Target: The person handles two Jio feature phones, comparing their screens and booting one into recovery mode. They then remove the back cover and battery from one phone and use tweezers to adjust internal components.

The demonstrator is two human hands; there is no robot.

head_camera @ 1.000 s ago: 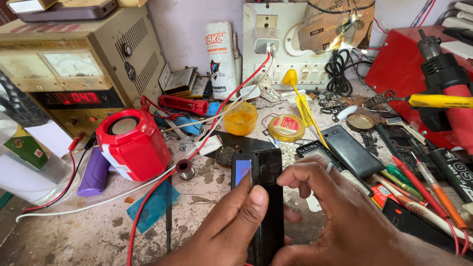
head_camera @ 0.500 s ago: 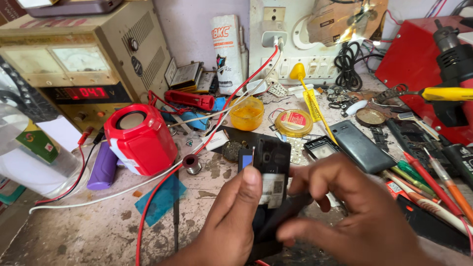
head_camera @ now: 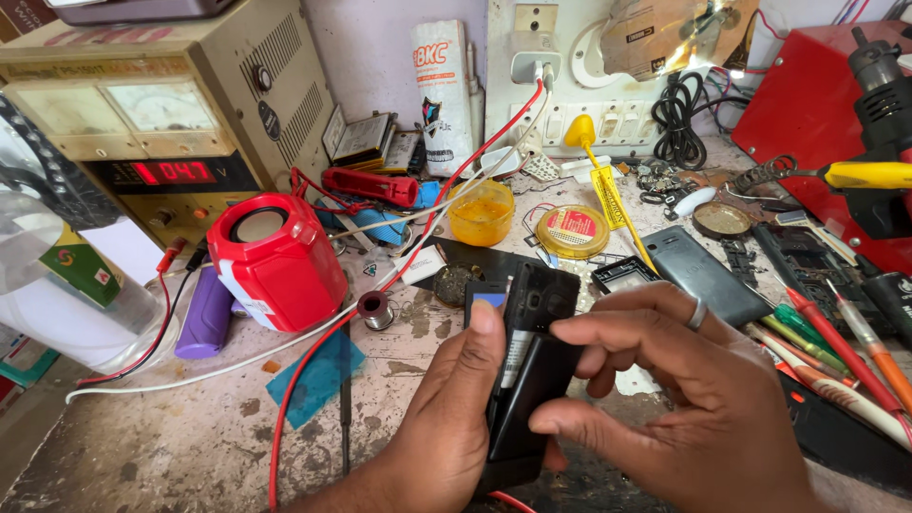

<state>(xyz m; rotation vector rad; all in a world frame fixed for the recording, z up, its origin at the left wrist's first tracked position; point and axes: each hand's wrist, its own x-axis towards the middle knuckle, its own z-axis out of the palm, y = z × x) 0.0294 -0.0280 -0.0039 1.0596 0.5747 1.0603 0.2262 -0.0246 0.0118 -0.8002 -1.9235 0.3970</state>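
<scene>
Black plastic filled the middle of my view: a small phone (head_camera: 532, 380) with its back opened, held low over the stained workbench (head_camera: 190, 446). My left hand (head_camera: 446, 427) gripped it from the left side, thumb pressed along the edge and fingers wrapped underneath, closed firmly on the phone. My right hand (head_camera: 703, 418) came in from the right, its thumb and forefinger pinched on a loose black back cover (head_camera: 527, 394) that sat tilted against the phone's open rear. A ring showed on one finger of that hand. I could not tell whether the cover was fully free of the body or caught at one edge.

Just behind the phone lay a second dark phone (head_camera: 708, 275) flat on the bench, and beside it a small open frame part (head_camera: 622, 274). A red speaker (head_camera: 275, 261) stood to the left, with a purple cylinder (head_camera: 204, 313) next to it. A red wire (head_camera: 313, 380) and a white wire (head_camera: 237, 361) ran across the bench. Farther back sat a bench power supply (head_camera: 161, 123) with a lit red display, a yellow tub (head_camera: 482, 214), and a round tin (head_camera: 573, 231). Screwdrivers (head_camera: 836, 332) lay to the right, near my right hand.
</scene>
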